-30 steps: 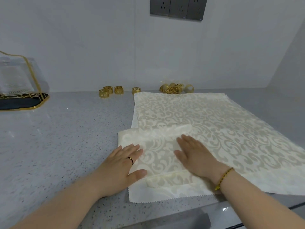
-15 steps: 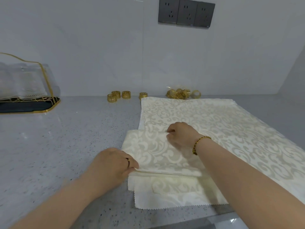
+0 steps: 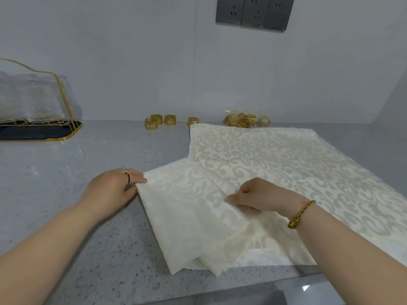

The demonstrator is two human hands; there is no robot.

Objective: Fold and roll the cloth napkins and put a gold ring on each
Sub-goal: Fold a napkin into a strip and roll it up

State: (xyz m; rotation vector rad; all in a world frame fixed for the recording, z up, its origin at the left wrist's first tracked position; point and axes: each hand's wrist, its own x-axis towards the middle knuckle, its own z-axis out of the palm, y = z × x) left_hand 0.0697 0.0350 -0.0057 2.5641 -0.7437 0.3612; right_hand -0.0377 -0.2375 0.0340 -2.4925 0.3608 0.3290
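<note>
A cream damask napkin point(image 3: 187, 214), folded into a strip, lies slanted on the grey counter, partly over a stack of flat napkins point(image 3: 286, 164). My left hand point(image 3: 112, 188) pinches the strip's far left corner. My right hand point(image 3: 262, 198) pinches its right edge, fingers curled into the cloth. Gold napkin rings stand along the wall: several loose rings point(image 3: 160, 121) to the left and a heap of rings point(image 3: 244, 120) to the right.
A clear holder with gold trim on a dark tray point(image 3: 39, 126) stands at the far left. Grey sockets point(image 3: 255, 12) are on the wall. The counter's front edge point(image 3: 198, 296) runs just below the napkins.
Both hands went from pressing flat on the folded napkin to pinching its edges. The strip has been lifted and turned so that it lies slanted, and my left hand moved up to its far corner.
</note>
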